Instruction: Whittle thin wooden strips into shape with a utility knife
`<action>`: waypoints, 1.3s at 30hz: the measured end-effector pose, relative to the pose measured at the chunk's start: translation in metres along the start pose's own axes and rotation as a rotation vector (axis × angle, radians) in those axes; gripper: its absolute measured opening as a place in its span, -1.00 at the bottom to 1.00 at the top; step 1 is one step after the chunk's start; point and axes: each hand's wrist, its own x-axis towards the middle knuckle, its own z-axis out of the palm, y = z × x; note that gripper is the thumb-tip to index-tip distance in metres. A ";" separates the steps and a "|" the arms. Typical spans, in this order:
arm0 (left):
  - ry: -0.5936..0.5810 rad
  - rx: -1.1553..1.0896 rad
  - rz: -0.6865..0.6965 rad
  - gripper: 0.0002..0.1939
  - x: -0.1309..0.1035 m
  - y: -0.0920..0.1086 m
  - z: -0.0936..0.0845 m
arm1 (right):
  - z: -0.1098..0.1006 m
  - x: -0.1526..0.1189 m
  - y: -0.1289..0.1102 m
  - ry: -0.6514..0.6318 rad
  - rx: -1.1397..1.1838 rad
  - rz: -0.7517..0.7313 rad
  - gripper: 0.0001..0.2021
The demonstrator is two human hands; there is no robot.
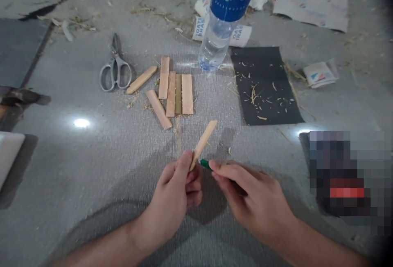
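Observation:
My left hand (181, 189) is closed round the lower end of a pale bamboo strip (205, 141), pinched under the thumb, its free end slanting up to the right. Close beside it, my right hand (248, 189) is closed on a small green tool (205, 164). Only the tool's green end shows; the fingers cover the rest, so its exact kind cannot be told. Beyond my hands lie several short bamboo pieces (188, 94), some side by side. One piece with pointed ends (141, 79) rests next to the grey scissors (116, 68).
A water bottle (217, 34) stands behind the pieces. Black sandpaper-like sheet (267, 87) with shavings lies to the right, near a crumpled wrapper (321, 73). A hammer (21, 96) and a white object (9, 152) sit at the left edge. A blurred-out object (340, 173) is at right.

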 end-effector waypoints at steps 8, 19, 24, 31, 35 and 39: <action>-0.044 -0.041 -0.080 -0.51 -0.001 0.004 -0.001 | 0.003 0.005 0.007 -0.063 0.055 0.092 -0.89; 0.020 0.007 -0.143 -0.51 -0.007 -0.005 0.003 | -0.015 0.018 0.008 0.179 -0.104 0.191 -0.92; 0.066 -0.069 -0.199 -0.54 -0.004 0.000 0.005 | -0.013 0.006 0.001 -0.036 -0.035 0.057 -0.85; 0.060 -0.075 -0.229 -0.56 -0.003 -0.001 0.004 | -0.007 0.005 0.001 -0.133 -0.004 0.076 -0.88; 0.040 -0.095 -0.226 -0.55 -0.001 -0.002 0.003 | -0.006 0.003 0.005 -0.111 -0.038 0.051 -0.86; 0.032 -0.127 -0.255 -0.55 -0.002 0.000 0.003 | -0.003 0.001 0.009 -0.066 -0.151 0.011 -0.80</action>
